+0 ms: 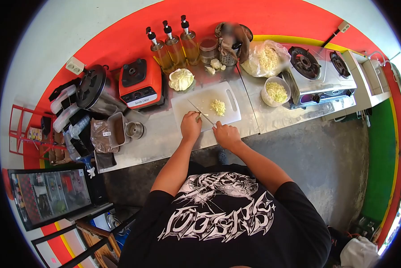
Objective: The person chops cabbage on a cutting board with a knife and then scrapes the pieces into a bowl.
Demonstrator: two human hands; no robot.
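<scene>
While the right hand (pixel 226 135) gripped the knife (pixel 200 112), the left hand (pixel 190 126) curled narrowly over a small piece (pixel 199 117) on the cutting board (pixel 229 96), beside the chopped pile (pixel 218 107). Judgement: fingertips best tucked back, with the blade lying close to the knuckles.

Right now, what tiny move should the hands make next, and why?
Probably press the knife down through the small pale piece at the left hand. The right hand grips the handle, the blade lies across the cutting board right beside that piece, and a chopped pile sits just beyond.
</scene>
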